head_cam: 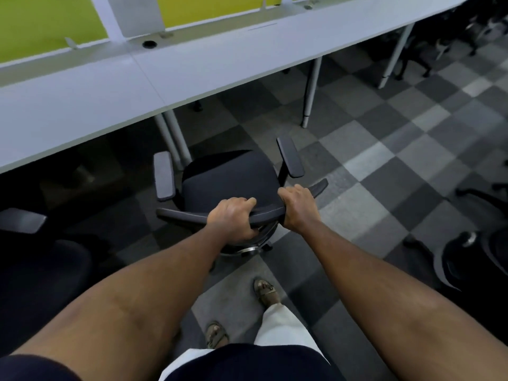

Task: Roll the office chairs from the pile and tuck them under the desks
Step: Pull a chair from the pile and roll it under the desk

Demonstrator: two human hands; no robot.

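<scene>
A black office chair (228,180) with grey armrests stands in front of me, its seat facing the long white desk (82,105). My left hand (233,218) grips the top edge of its backrest, fingers curled over the rim. My right hand (298,207) grips the same backrest further right. The chair's front sits close to the desk edge, beside a slanted desk leg (176,138). Its wheeled base is mostly hidden under the seat and my hands.
Another black chair (41,259) stands at my left, close to the desk. More chairs (472,259) lie at the right, and several stand at the far right beyond the desk. Upright desk legs (310,92) rise from the checkered carpet. Green divider panels (41,26) back the desk.
</scene>
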